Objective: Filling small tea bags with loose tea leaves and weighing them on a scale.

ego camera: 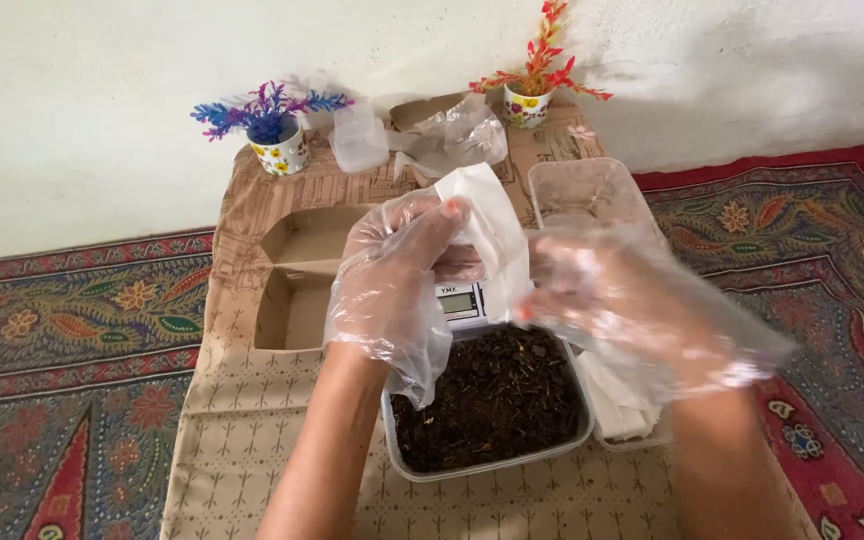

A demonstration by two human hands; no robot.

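**White pouch held open above a tub of loose dark leaf**

On the left of the cloth-covered low tabletop [242, 420] lies a brown cardboard tray with two empty compartments [297, 275], just beside the left hand [397, 265]. That hand wears a loose clear plastic glove, and its fingers [442, 215] pinch the upper edge of a small white paper pouch [497, 235]. The pouch hangs between the hands, over a small digital scale [460, 300], which stands just behind a clear rectangular plastic tub of dark, crumbly dried material [497, 400].

The right hand [617, 290], gloved and blurred, meets the pouch's right edge; whether its fingers are clamped on the paper I cannot tell. Slack glove film could slide on the paper, so the pouch might drop into the tub or onto the scale. The baggy cuffs hang near the dark contents and could drag crumbs over the rim. An empty clear plastic container [592, 190] sits far right, near enough for an elbow to nudge.
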